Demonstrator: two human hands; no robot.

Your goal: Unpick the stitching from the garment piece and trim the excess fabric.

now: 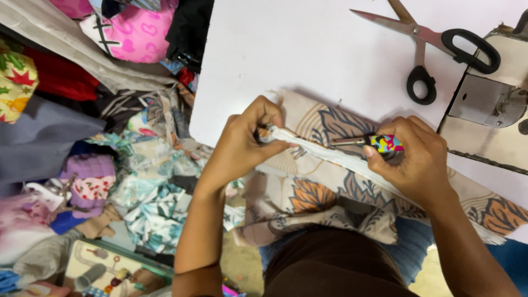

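Pinching the near end of a folded white seam edge between thumb and fingers, my left hand is curled tight on the cloth, while my right hand is closed around a small tool with a bright multicoloured handle. Its slim metal tip points toward nine o'clock, straight at the left hand. The white edge runs as a long, narrow band from my left fingers toward four o'clock, passing under my right thumb, so its long axis lies between the two hands and the tool's tip sits just above it, nearer the right hand than the left. The band belongs to a beige cotton-looking fabric printed with large orange and grey-blue leaves, soft and rumpled, draped from the white tabletop down over my lap. At one o'clock from my right hand lie black-handled scissors, blades shut, well apart from the cloth. At two to three o'clock is the worn metal bed of a sewing machine. Out at nine o'clock, a heap of mixed fabric scraps in pink, purple, red and floral prints is piled beside the table.
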